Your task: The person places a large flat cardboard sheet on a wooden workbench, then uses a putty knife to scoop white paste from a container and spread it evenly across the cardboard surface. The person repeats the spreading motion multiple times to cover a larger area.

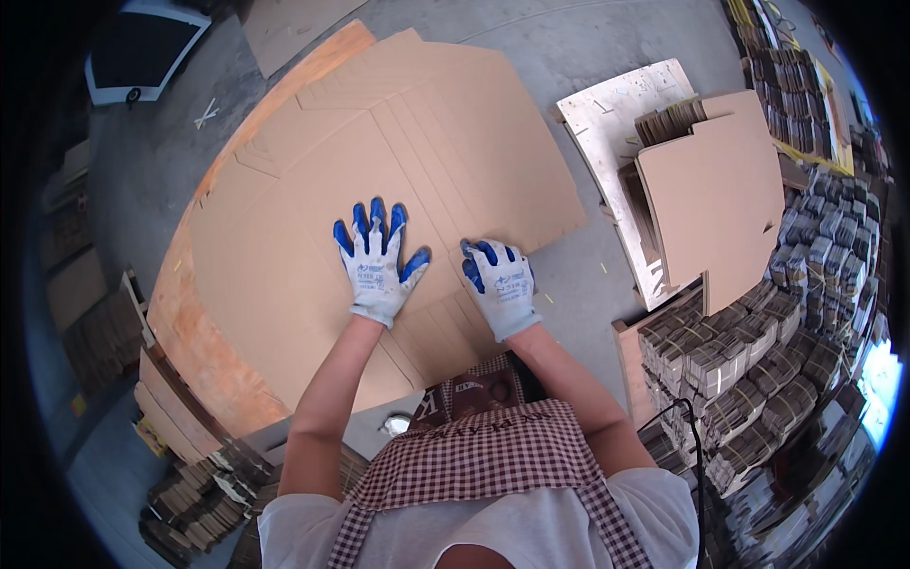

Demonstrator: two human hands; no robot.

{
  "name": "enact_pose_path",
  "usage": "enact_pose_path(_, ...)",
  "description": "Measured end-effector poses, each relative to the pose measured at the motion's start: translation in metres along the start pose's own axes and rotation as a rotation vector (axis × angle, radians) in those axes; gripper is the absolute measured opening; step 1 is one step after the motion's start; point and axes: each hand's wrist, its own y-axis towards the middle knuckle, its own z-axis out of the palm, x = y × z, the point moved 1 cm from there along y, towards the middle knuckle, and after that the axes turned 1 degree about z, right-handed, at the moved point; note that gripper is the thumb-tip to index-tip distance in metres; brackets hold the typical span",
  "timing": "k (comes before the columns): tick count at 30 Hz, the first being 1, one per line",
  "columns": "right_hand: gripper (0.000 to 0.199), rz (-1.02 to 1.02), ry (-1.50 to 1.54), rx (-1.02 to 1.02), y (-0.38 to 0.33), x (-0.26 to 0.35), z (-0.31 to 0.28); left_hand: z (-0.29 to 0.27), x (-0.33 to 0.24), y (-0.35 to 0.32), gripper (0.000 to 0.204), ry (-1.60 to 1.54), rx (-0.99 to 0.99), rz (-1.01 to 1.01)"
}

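A large brown cardboard sheet [294,204] with crease lines and cut slots lies in front of me on a wooden board [204,337]. My left hand [377,270], in a white glove with blue-coated fingers, rests flat on the sheet with its fingers spread. To its right, my right hand [500,283] wears a matching glove and sits at the sheet's near right edge. Its fingers are curled in toward the thumb, close to the crease lines. Whatever is between those fingertips, if anything, is hidden.
At the right, a pale board [597,114] bears a stack topped by a cardboard panel [711,190]. Tied bundles of cardboard pieces [730,365] are piled below it. More bundles [194,507] lie at the lower left. A dark cable [700,455] hangs near my right arm.
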Motion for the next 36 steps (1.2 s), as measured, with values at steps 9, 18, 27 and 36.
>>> enact_pose_path(9, 0.03, 0.011, 0.007, 0.015, 0.0, -0.001, 0.001, -0.001, -0.001, 0.002, 0.083, 0.006, 0.019, 0.002)
enact_pose_path(18, 0.026, -0.018, 0.022, -0.013, 0.0, 0.002, 0.007, 0.003, 0.004, -0.001, 0.082, 0.013, -0.021, 0.023)
enact_pose_path(27, 0.033, 0.256, 0.235, -0.214, -0.026, -0.046, -0.058, 0.011, -0.002, -0.006, 0.079, 0.048, -0.183, 0.088)
enact_pose_path(36, 0.041, 1.67, 0.528, -0.601, -0.132, -0.375, -0.067, -0.062, -0.084, -0.023, 0.063, -0.198, -0.294, 0.138)
